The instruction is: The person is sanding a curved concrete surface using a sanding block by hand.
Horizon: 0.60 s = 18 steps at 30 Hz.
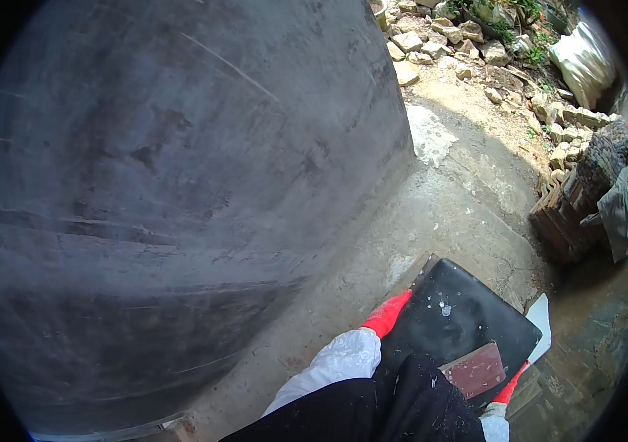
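A black, flat, square-cornered panel [450,309] with white specks lies low in front of my body. My left hand [387,315], in a red glove, is closed on its left edge, with the fingertips mostly hidden. Along its right edge, my right hand [510,386] grips in a matching red glove, partly covered by the panel. A reddish-brown rectangular slab [477,372] rests on the panel near my dark-clothed knee. Beyond the right hand, a white flat piece [542,324] sticks out from beside the panel's corner.
A tall, dark grey plastered wall [181,162] fills the left side. Concrete ground [468,199] runs alongside it. At the right stand stacked tiles [564,214] with a grey cloth [621,210]. Farther back are broken stones [439,44] and a white sack [585,65].
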{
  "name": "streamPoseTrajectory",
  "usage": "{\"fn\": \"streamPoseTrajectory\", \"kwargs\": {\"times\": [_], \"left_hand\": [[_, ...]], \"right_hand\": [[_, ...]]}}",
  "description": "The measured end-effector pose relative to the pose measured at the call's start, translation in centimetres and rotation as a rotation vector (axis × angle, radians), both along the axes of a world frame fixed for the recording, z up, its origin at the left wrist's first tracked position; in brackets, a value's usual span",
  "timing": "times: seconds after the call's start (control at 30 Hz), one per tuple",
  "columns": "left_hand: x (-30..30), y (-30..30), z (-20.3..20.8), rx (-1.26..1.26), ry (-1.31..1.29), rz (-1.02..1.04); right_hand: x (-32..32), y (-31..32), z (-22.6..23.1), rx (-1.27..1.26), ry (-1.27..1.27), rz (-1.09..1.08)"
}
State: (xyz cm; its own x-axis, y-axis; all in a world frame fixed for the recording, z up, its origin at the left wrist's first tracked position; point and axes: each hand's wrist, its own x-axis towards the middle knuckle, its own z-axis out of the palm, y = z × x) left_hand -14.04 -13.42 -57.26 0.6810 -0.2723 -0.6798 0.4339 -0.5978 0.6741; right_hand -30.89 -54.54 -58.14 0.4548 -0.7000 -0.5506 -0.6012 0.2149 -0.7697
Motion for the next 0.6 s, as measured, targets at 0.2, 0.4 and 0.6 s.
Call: {"fn": "streamPoseTrajectory", "kwargs": {"times": [0.2,0.4,0.6], "left_hand": [[-6.5,5.5,-3.3,-0.004,-0.169,0.152],[-15.9,13.7,-1.8,-0.074,-0.112,0.609],[-32.3,23.2,1.7,-0.009,0.066,1.072]], "right_hand": [[1.5,1.9,1.6,0.079,-0.036,0.116],[4.0,8.7,4.7,0.116,-0.087,0.331],[5.1,23.9,7.3,0.2,-0.06,0.703]]}}
